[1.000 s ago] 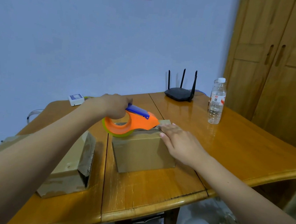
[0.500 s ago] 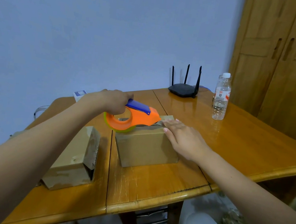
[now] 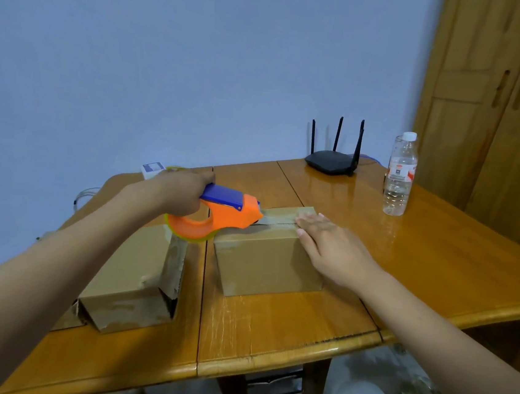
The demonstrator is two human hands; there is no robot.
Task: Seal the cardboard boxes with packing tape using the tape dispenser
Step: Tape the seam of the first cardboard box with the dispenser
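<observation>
One wooden table (image 3: 439, 247) carries two cardboard boxes: the taped box (image 3: 265, 255) at centre and a second box (image 3: 128, 279) to its left. On the taped box, the right hand (image 3: 333, 249) rests with fingers flat and together, while the left hand (image 3: 182, 193) grips one tape dispenser (image 3: 218, 218) (orange, blue handle) at the top seam. Behind stand one router (image 3: 333, 162) and one bottle (image 3: 399, 174).
</observation>
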